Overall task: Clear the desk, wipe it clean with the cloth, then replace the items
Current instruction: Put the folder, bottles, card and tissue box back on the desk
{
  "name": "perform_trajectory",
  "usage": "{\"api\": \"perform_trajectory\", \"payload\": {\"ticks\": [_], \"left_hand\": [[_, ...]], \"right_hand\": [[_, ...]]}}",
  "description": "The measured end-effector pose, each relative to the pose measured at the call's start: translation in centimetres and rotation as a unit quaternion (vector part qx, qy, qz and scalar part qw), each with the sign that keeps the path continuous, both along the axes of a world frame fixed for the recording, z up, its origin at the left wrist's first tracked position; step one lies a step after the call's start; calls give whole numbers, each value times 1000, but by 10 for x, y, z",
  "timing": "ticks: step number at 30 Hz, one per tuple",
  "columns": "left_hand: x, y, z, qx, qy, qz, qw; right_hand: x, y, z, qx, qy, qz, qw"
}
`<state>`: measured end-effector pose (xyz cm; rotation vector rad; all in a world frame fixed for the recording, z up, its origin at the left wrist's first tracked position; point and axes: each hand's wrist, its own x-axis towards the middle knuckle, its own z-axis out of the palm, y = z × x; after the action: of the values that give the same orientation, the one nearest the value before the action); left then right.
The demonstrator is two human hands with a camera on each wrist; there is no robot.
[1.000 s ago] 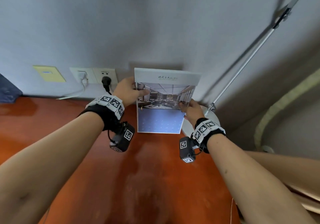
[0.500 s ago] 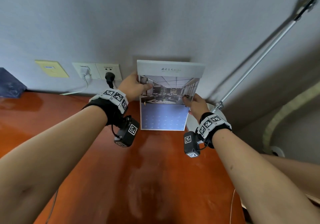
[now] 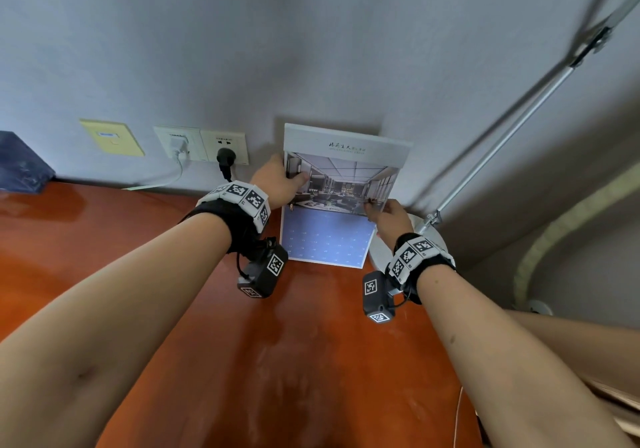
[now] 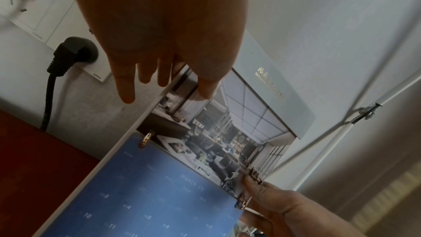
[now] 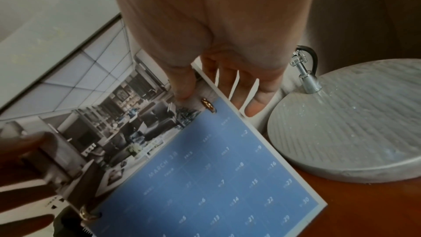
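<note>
A desk calendar (image 3: 337, 202) with an interior photo on top and a blue date sheet below stands at the back of the reddish wooden desk (image 3: 277, 361), against the wall. My left hand (image 3: 277, 181) holds its left edge, thumb on the photo and fingers behind. My right hand (image 3: 388, 214) pinches its right edge near the gold ring, thumb in front. In the left wrist view the calendar (image 4: 182, 177) fills the middle below my left hand (image 4: 173, 86). The right wrist view shows the calendar (image 5: 205, 177) under my right hand (image 5: 205, 89).
A round grey lamp base (image 3: 381, 250) sits just right of the calendar, its metal arm (image 3: 502, 132) rising up the wall. Wall sockets (image 3: 201, 143) with a black plug (image 3: 225, 160) are at the left. A dark blue object (image 3: 20, 163) lies at the far left.
The view has drifted slightly. Both hands stay on the calendar's edges, which stands a little more upright against the wall than a second ago.
</note>
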<state>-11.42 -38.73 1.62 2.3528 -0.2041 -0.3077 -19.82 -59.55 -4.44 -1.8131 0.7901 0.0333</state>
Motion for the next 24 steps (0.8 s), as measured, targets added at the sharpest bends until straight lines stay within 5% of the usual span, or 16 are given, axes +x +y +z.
{"api": "perform_trajectory", "payload": {"ticks": [7,14,24], "left_hand": [[-17,25,15,54,48,14,997],[-47,84,30,51,107,10,993],[-44,230,44,-8,107,30,994]], "right_hand": [[-2,14,25,7,72,-122,990],[-18,93,68,114,102,32,988],[-4,252,107,96,94,141,981]]}}
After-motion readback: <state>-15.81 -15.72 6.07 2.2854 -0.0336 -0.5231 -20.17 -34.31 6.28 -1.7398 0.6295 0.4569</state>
